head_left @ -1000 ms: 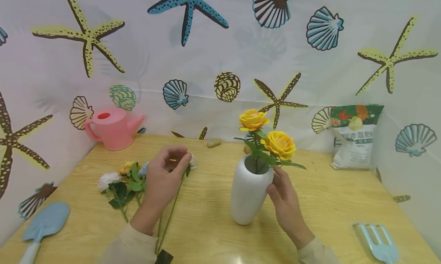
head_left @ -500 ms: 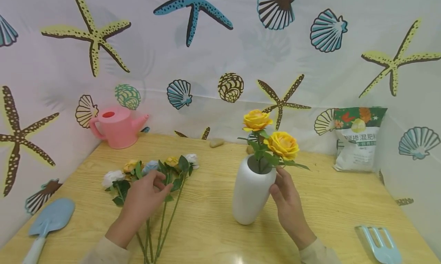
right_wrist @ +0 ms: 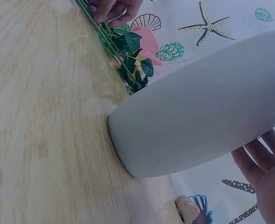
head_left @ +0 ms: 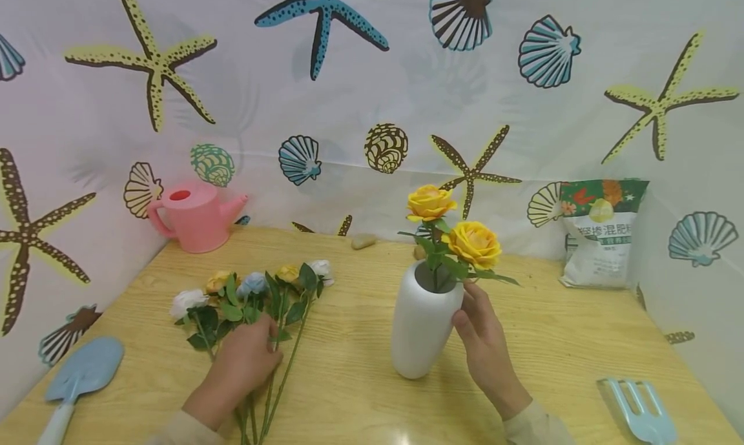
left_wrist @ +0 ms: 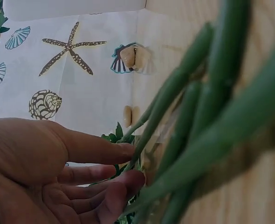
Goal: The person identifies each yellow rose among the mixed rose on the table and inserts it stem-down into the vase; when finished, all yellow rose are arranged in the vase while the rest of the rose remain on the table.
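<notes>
Head view, biggest hazard first: white vase [head_left: 424, 329] at centre frame, tall and narrow at the foot, steadied only by the right hand [head_left: 485, 348], fingers nearly straight and laid against the upper side rather than wrapped round it. Could tip toward the left of the frame under a firm push, more so with two yellow roses [head_left: 472, 243] leaning out over the rim on the right. Next, loose flowers [head_left: 250, 293] lying flat at lower left, stems [head_left: 273, 374] running under the left hand [head_left: 238, 367]; fingertips touching the stems, fingers close to straight in the left wrist view, no closed pinch to be seen. Could drag several tangled stems together, or snag leaves and sweep blooms across the wood. Around all this: shell-and-starfish curtain [head_left: 372, 77] filling the back and both sides; pale wood-grain table [head_left: 558, 348]; printed bag [head_left: 601, 232] upright at right; pink watering can [head_left: 194, 216] at back left; blue trowel [head_left: 81, 374] at lower left; blue hand fork [head_left: 639, 406] at lower right; small pebble [head_left: 363, 241] at the back edge.
</notes>
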`<control>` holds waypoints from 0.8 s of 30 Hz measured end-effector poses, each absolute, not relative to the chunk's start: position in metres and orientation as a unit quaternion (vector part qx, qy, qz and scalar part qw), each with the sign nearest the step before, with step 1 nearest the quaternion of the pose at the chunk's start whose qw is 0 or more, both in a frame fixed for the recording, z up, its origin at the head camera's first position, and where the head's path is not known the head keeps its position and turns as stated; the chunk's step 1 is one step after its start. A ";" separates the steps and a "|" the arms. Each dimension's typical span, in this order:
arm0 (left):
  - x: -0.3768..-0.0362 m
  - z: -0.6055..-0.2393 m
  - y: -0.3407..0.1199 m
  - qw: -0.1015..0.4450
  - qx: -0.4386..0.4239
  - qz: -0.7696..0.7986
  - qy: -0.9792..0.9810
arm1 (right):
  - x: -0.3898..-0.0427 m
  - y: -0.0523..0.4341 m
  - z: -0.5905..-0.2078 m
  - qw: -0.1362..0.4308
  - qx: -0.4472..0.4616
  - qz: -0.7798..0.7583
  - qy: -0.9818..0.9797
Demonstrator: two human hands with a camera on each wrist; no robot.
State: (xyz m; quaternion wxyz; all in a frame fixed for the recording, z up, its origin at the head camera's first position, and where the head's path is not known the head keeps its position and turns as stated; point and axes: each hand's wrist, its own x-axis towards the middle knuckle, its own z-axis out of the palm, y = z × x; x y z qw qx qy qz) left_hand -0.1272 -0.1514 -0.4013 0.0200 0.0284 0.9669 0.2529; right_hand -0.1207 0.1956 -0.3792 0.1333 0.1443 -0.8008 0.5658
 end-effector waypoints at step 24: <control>-0.123 -0.358 -0.142 -0.038 0.020 0.360 0.932 | -0.122 0.197 -0.380 0.128 0.147 0.575 -0.795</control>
